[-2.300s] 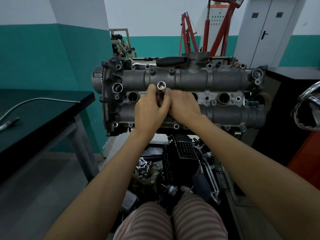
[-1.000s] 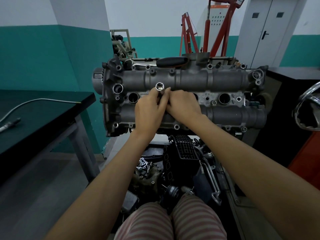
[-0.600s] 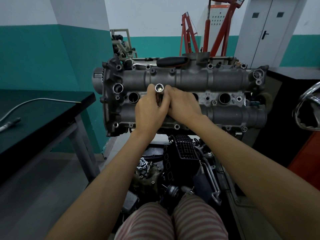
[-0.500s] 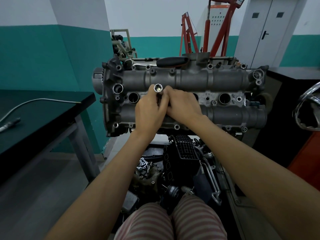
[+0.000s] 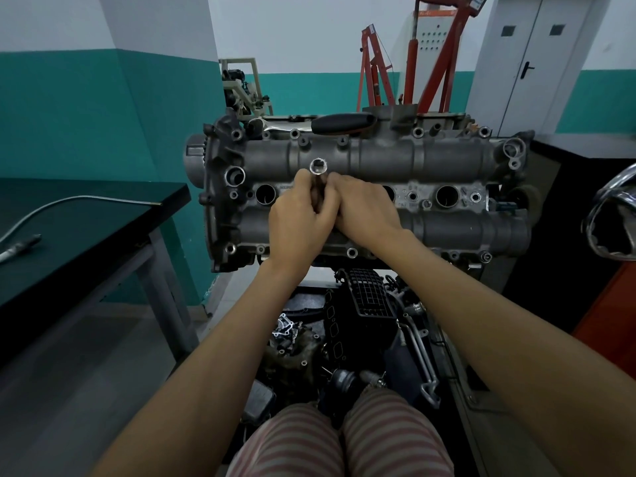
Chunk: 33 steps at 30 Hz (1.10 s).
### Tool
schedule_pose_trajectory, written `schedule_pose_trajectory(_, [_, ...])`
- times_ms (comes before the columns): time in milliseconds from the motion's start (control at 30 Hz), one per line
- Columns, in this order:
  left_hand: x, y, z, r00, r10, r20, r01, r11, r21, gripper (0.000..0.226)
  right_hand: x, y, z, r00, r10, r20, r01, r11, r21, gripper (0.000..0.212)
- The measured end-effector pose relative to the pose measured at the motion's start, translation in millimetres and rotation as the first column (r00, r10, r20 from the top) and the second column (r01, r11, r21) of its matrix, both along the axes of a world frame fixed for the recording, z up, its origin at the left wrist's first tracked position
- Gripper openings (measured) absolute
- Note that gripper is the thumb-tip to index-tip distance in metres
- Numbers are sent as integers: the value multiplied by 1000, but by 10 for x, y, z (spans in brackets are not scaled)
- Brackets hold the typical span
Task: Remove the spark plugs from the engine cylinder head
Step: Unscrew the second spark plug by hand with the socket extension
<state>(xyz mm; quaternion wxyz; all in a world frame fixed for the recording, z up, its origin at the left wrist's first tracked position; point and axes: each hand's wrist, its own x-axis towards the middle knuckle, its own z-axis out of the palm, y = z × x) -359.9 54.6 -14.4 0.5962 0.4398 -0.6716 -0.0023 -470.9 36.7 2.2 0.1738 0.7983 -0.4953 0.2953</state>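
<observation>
My left hand point(image 5: 298, 223) and right hand point(image 5: 365, 211) press together, fingers curled round the steel socket tube point(image 5: 318, 177); its open, shiny end points up at me, the lower part hidden in my grip. It stands in the second plug well of the cylinder head point(image 5: 447, 160), a rough grey casting with rounded ridges and dark round wells point(image 5: 446, 196) along its middle. A black-handled tool point(image 5: 342, 123) lies on its far edge. To my left is a dark green bench point(image 5: 86, 235); behind, teal-and-white walls and a red hoist point(image 5: 413, 60).
</observation>
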Motion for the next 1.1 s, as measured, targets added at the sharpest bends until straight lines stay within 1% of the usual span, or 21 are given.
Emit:
schedule_pose_trajectory(200, [5,-20,-11,1000,0,12,0,1000,13,22,10,11,-2,1000,8,22,-8,1000,-13,20])
schedule_pose_trajectory(367, [7,-20,0,1000,-16,2,16,1000,-19,30,3,1,3,999,-46,-8,46,999,-17,28])
schedule_pose_trajectory(467, [0,-13,1,1000,-18,-13,18,1000,-18,33,10,-10,2,997,-63,-37,62,998,-26,27])
schedule_pose_trajectory(567, [-2,-8,-9,1000,-26,-5,26,999,-26,31,12,-8,-6,998,-46,-36,45,999,-31,24])
schedule_pose_trajectory(700, [7,-21,-15,1000,-9,1,9,1000,-6,25,3,0,-13,1000,2,5,-2,1000,-15,23])
schedule_pose_trajectory(867, [2,-25,-15,1000,7,-6,-6,1000,18,27,7,6,-10,999,13,33,-13,1000,-12,24])
schedule_pose_trajectory(967, [0,-7,-6,1000,3,7,-3,1000,14,28,13,6,-1,999,-6,47,7,1000,-6,26])
schedule_pose_trajectory(1100, [-4,13,13,1000,-3,13,3,1000,-2,32,11,-1,5,999,-51,5,51,999,1,27])
